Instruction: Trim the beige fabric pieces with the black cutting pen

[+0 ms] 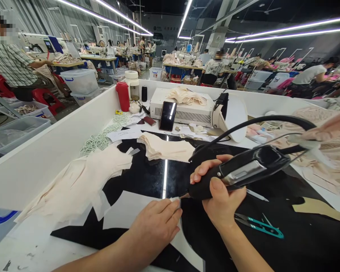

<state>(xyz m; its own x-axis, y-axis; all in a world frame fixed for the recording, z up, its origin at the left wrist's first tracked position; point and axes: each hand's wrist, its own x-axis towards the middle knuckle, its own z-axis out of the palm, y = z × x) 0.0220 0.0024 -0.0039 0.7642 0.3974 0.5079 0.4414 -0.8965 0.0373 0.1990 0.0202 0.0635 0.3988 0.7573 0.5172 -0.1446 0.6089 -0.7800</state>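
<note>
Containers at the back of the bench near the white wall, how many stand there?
3: a red flask on the left, a clear jar with a white lid beside it, and a small black cylinder to the right. Others may be hidden.

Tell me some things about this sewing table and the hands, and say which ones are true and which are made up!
1. The right hand grips a black corded tool. True.
2. The left hand holds the teal snips. False: the snips lie on the dark table top, right of the right wrist, and the left hand presses flat on a pale fabric piece.
3. A red bottle stands near the far left corner of the table. True.
4. The phone lies flat in the middle of the table. False: it leans upright against a white box.
5. A stack of cream fabric pieces lies beyond the hands. True.
</note>
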